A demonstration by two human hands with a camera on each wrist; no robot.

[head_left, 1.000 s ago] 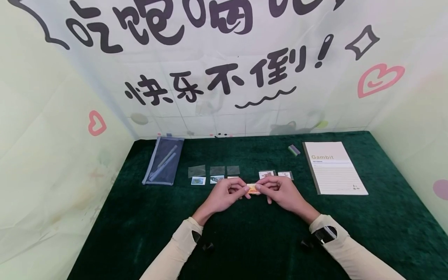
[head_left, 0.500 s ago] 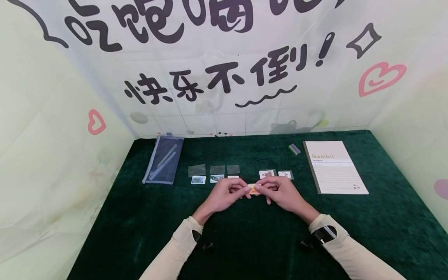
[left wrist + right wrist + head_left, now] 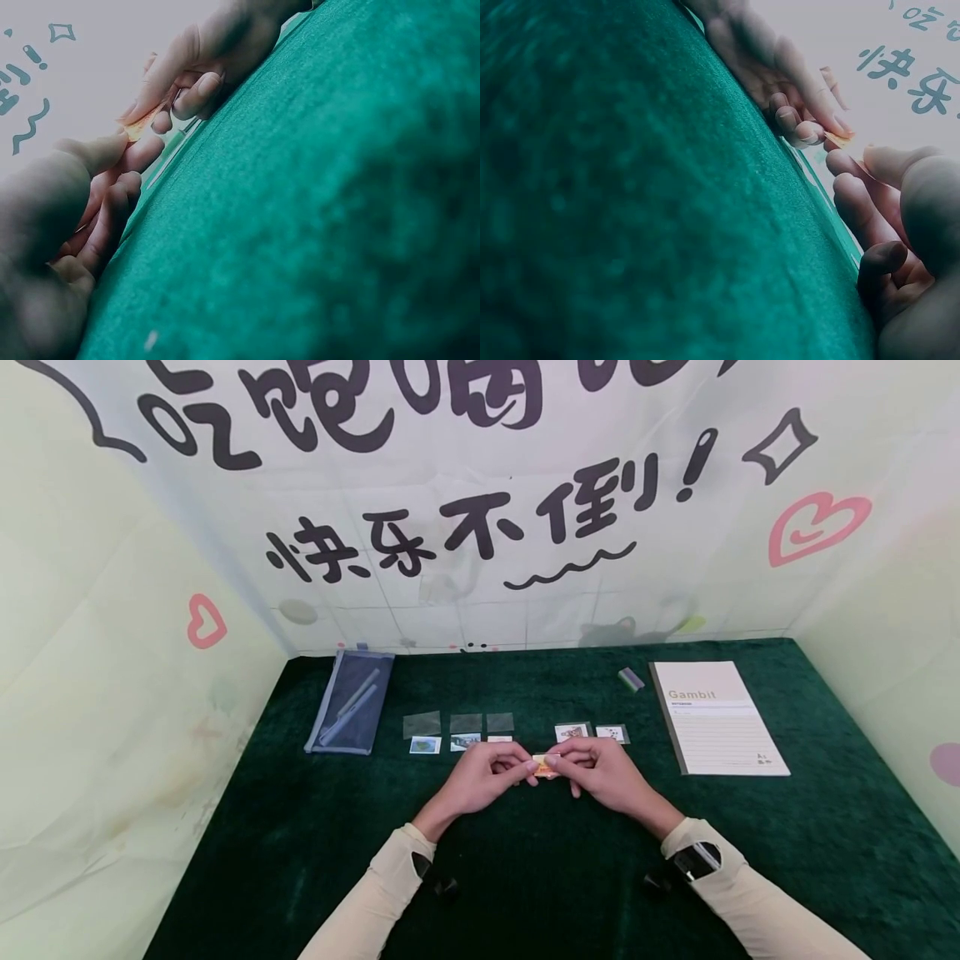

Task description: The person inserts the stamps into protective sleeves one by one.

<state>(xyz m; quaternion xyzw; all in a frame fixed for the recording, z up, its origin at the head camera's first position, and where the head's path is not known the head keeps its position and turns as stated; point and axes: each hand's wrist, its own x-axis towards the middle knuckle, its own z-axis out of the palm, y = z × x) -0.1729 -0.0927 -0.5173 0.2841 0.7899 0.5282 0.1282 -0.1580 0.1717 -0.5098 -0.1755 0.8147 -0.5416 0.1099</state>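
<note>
A small yellow-orange stamp [image 3: 543, 765] is stretched between both hands over the middle of the table. My left hand [image 3: 482, 777] pinches its left end between thumb and fingers; my right hand [image 3: 607, 772] pinches the other end, thumb lying across its face. Both wrist views show the stamp [image 3: 136, 132] tilted, its edge largely covered by fingertips. Just beyond the left hand lie a blue-green stamp [image 3: 425, 745], another stamp [image 3: 464, 742] and a third, mostly hidden by that hand. Behind the right hand are two picture stamps [image 3: 572, 732] in clear sleeves.
Three clear sleeves [image 3: 422, 725] lie in a row behind the left stamps. A blue mesh pencil case [image 3: 360, 693] with pens is at the back left. At the back right are a notebook [image 3: 716, 727] and a small green-and-purple block [image 3: 631, 680]. Printed cloth walls [image 3: 480, 610] enclose the table.
Both hands keep their pinch on the stamp, which has shifted very slightly right between the fingers. The objects on the table stay where they were.
</note>
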